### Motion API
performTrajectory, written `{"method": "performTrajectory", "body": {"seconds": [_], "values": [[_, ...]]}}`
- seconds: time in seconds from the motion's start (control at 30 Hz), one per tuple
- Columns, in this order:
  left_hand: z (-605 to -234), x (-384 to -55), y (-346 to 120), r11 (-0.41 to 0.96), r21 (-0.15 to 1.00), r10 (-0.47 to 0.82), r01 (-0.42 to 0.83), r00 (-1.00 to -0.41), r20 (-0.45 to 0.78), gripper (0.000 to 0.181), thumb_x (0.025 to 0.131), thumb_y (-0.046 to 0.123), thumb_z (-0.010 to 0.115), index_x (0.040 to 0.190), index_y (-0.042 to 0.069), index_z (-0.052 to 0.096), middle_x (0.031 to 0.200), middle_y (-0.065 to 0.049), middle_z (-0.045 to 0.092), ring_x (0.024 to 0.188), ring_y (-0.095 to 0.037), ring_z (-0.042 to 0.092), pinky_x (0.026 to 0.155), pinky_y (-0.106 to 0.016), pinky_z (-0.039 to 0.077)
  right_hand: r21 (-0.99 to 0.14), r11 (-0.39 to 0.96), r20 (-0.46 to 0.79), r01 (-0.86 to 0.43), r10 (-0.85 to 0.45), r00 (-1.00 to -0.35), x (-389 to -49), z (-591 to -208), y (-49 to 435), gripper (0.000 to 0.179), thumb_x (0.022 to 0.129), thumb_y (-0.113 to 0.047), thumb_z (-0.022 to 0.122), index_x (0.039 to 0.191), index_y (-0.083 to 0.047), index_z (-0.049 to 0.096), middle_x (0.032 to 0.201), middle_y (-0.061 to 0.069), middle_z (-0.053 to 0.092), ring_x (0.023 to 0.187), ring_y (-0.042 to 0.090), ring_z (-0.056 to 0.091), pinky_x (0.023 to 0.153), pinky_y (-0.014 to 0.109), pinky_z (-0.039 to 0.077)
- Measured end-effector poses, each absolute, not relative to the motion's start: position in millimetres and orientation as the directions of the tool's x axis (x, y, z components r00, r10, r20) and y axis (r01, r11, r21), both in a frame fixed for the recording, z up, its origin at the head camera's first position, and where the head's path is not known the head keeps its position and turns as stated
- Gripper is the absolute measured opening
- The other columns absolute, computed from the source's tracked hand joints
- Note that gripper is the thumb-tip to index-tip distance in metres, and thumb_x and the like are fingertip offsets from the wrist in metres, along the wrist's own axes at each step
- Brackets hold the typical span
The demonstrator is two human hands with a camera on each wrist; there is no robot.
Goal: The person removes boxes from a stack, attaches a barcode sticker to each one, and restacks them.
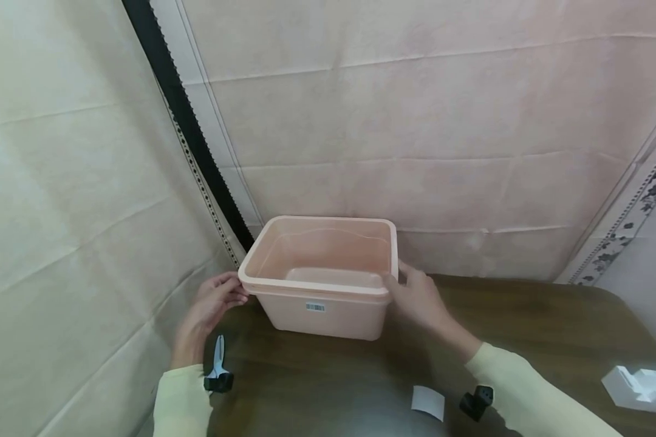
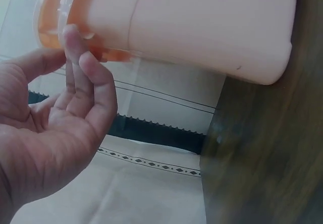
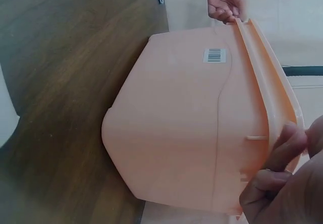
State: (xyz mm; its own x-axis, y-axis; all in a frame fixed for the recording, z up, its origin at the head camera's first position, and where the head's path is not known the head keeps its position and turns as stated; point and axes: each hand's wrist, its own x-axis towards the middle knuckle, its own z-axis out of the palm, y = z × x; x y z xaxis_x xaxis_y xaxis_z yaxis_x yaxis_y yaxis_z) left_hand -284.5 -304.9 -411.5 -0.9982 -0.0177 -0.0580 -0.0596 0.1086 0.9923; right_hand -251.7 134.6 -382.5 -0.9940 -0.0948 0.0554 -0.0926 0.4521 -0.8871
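A pale pink plastic storage bin (image 1: pixel 319 315) stands upright at the table's far edge, its open top showing a bare inside. A barcode sticker (image 3: pixel 215 55) is on its front wall. My left hand (image 1: pixel 217 299) holds the left end of the rim; in the left wrist view the fingers (image 2: pixel 103 77) curl up under the lip, with the thumb along its outer side. At the opposite end my right hand (image 1: pixel 418 297) grips the rim, thumb over the top edge. In the right wrist view its fingers (image 3: pixel 285 148) bend beneath the lip.
A slim, light blue pointed tool (image 1: pixel 219 355) lies beside the left wrist. On the brown table (image 1: pixel 317 388) are a curved white piece (image 1: pixel 429 402) near the front and a white block-like object (image 1: pixel 642 388) at the right. Cream cloth (image 1: pixel 443 121) hangs behind and to the left.
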Motion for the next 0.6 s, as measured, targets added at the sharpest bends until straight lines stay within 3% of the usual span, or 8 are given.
{"method": "performTrajectory", "body": {"seconds": [0.17, 0.27, 0.37, 0.47, 0.6], "values": [[-396, -265, -297, 0.413, 0.910, -0.119, -0.049, -0.993, 0.001, 0.041, 0.111, 0.031, 0.054, 0.136, -0.002, 0.057, 0.098, -0.009, 0.077, 0.082, -0.015, 0.074, 0.076, -0.027, 0.062, -0.901, 0.429, 0.024, -0.062, -0.093, -0.995, -251, -383, 142, 0.077, 0.104, -0.065, 0.052, 0.166, -0.025, 0.030, 0.080, 0.012, 0.071, 0.067, 0.025, 0.069, 0.059, 0.037, 0.058], [-381, -249, -287, 0.661, 0.748, -0.191, -0.053, -0.977, 0.100, 0.042, 0.111, 0.036, 0.053, 0.134, 0.001, 0.058, 0.100, -0.013, 0.077, 0.081, -0.018, 0.073, 0.068, -0.028, 0.058, -0.884, 0.457, 0.063, -0.098, -0.091, -0.994, -241, -381, 156, 0.074, 0.106, -0.063, 0.050, 0.164, -0.020, 0.032, 0.084, 0.011, 0.072, 0.070, 0.026, 0.070, 0.062, 0.037, 0.058], [-367, -237, -269, 0.830, 0.557, -0.217, -0.040, -0.942, 0.255, 0.040, 0.109, 0.039, 0.053, 0.130, 0.006, 0.062, 0.103, -0.013, 0.076, 0.085, -0.024, 0.071, 0.069, -0.036, 0.056, -0.818, 0.543, 0.170, -0.192, -0.091, -0.981, -228, -380, 176, 0.068, 0.107, -0.062, 0.049, 0.160, -0.021, 0.040, 0.086, 0.009, 0.072, 0.067, 0.024, 0.068, 0.061, 0.035, 0.057], [-357, -229, -247, 0.901, 0.433, -0.192, 0.027, -0.870, 0.454, 0.037, 0.107, 0.035, 0.056, 0.127, 0.005, 0.065, 0.108, -0.016, 0.075, 0.091, -0.031, 0.070, 0.073, -0.046, 0.058, -0.704, 0.658, 0.288, -0.269, -0.082, -0.954, -213, -380, 198, 0.061, 0.107, -0.058, 0.050, 0.156, -0.021, 0.046, 0.089, 0.003, 0.072, 0.071, 0.018, 0.066, 0.065, 0.033, 0.054], [-351, -216, -220, 0.933, 0.302, -0.076, 0.196, -0.712, 0.698, 0.037, 0.100, 0.028, 0.068, 0.128, 0.003, 0.066, 0.115, -0.019, 0.074, 0.098, -0.037, 0.071, 0.080, -0.054, 0.057, -0.564, 0.775, 0.376, -0.284, -0.065, -0.924, -191, -386, 221, 0.056, 0.107, -0.054, 0.054, 0.152, -0.020, 0.051, 0.103, -0.002, 0.074, 0.092, 0.018, 0.069, 0.078, 0.037, 0.053]]}}
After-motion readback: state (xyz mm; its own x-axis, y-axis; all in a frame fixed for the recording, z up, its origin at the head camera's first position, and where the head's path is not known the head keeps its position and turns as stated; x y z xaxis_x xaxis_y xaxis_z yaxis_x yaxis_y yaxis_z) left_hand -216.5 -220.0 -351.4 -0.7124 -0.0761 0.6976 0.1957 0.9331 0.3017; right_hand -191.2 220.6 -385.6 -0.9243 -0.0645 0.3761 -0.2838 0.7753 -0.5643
